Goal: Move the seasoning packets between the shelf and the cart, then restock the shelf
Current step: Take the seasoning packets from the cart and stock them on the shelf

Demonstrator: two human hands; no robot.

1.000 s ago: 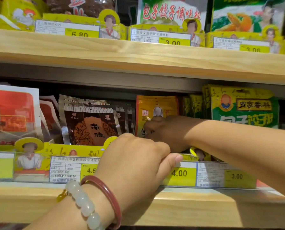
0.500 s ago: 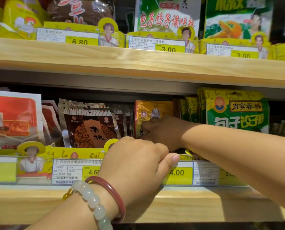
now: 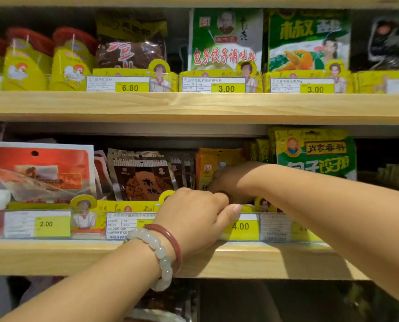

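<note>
From my seat, the risk sits mid-frame: my right hand (image 3: 228, 182) reaches into the lower shelf (image 3: 54, 256) at the orange seasoning packets (image 3: 213, 166), in shadow, so I cannot tell whether that grip is clenched on one. If it pulls crooked, the brown packets (image 3: 142, 177) just left could topple. My left hand (image 3: 194, 217), grip curled over the price-tag rail (image 3: 240, 226), might bend the rail if it leans hard. Counting: two hands, two bracelets (image 3: 161, 247) on the left wrist, two wooden shelves, three readable tags above, two below. The cart is nowhere in view. The orange stack's number I cannot make out.
</note>
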